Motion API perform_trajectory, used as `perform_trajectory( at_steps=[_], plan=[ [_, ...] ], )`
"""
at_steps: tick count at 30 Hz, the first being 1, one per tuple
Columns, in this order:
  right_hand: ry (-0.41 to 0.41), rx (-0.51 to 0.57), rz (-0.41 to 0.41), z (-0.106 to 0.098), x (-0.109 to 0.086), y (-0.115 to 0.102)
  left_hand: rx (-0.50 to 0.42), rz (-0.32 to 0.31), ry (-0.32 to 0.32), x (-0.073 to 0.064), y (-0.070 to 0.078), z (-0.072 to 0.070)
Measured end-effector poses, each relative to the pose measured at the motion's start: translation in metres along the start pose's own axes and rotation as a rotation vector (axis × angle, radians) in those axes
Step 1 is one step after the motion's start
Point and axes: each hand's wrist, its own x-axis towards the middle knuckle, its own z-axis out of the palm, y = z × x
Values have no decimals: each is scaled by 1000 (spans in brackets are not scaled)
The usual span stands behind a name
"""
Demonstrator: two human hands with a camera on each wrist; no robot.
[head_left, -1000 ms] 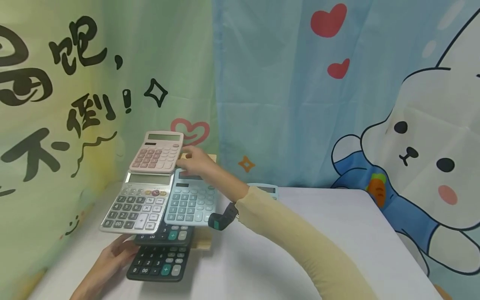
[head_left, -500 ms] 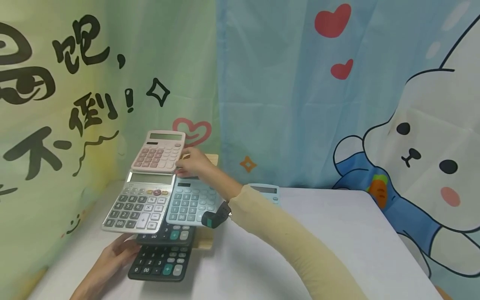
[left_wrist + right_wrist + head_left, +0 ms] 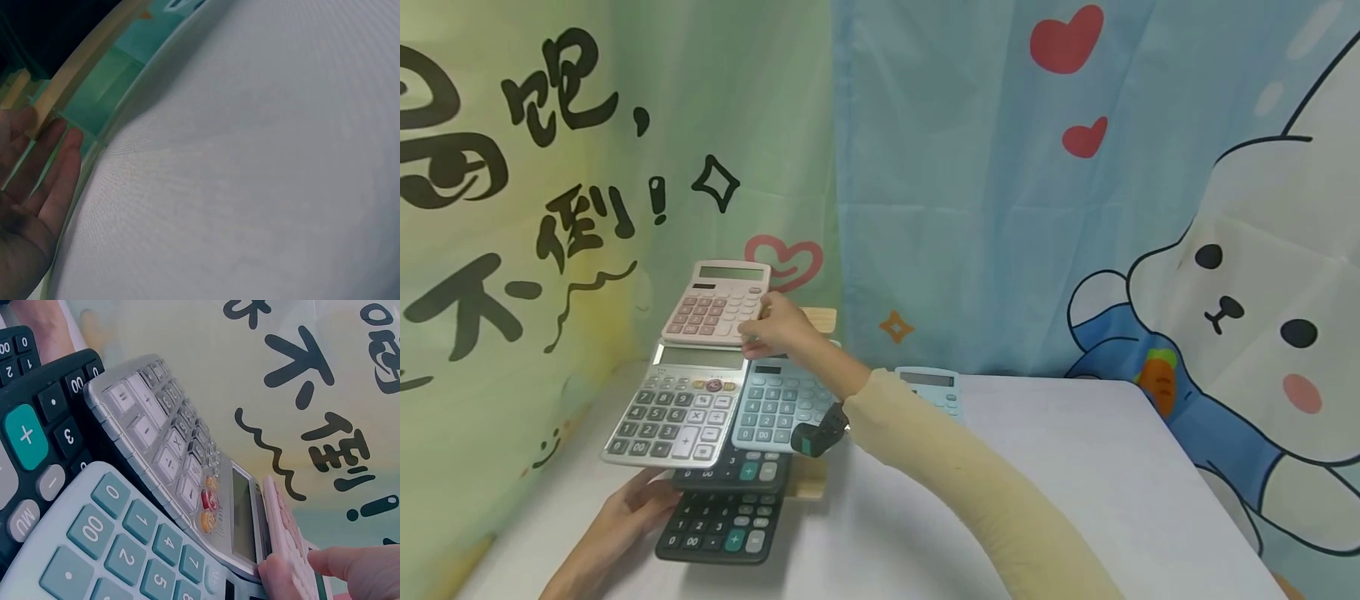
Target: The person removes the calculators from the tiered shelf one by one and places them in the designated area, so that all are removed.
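Observation:
My right hand (image 3: 781, 327) pinches the right edge of a pink calculator (image 3: 713, 302), finger and thumb on either side of it in the right wrist view. Directly below it stands a silver calculator (image 3: 673, 408), tilted back. A light blue calculator (image 3: 778, 407) is to its right, partly behind my right forearm. Two black calculators, the upper (image 3: 730, 475) and the lower (image 3: 718, 529), are in front, partly overlapped. My left hand (image 3: 625, 517) is at their left; in the left wrist view its thumb and fingers grip the end of a wooden strip (image 3: 84, 62).
Pieces of a wooden stand (image 3: 807, 481) show behind the calculators. Another light blue calculator (image 3: 931, 381) lies farther right, partly hidden by my right sleeve. The white tabletop (image 3: 1037, 442) extends rightward. A printed cloth (image 3: 925, 208) hangs behind.
My right hand has shifted slightly left and over the pink calculator's right edge, its forearm uncovering more of the far blue calculator. The calculators and my left hand have stayed put.

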Motion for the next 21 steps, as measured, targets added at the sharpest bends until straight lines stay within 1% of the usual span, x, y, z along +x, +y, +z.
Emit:
perform_trajectory(
  at_steps=[6, 12, 21],
  plan=[
    [-6, 7, -6, 4, 1, 0, -6, 4, -1, 0, 0, 0],
    [24, -7, 10, 10, 3, -1, -8, 19, 4, 1, 0, 0],
    [58, -62, 23, 17, 3, -2, -3, -4, 0, 1, 0, 1]
  ],
)
